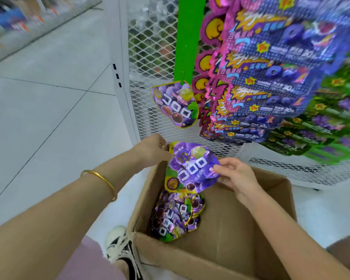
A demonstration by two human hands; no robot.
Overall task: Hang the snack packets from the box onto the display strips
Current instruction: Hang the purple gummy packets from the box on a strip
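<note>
over the box [240, 229], left fingers [164, 148] and right fingers [223, 168] pinch packet [194, 168].

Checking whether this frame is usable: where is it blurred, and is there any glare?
Head view: the held packet and the box are fairly sharp. Head view, right edge and upper left: the hanging packets and the shelves are smeared with blur. Head view: light is even, with faint glare on the held packet.
</note>
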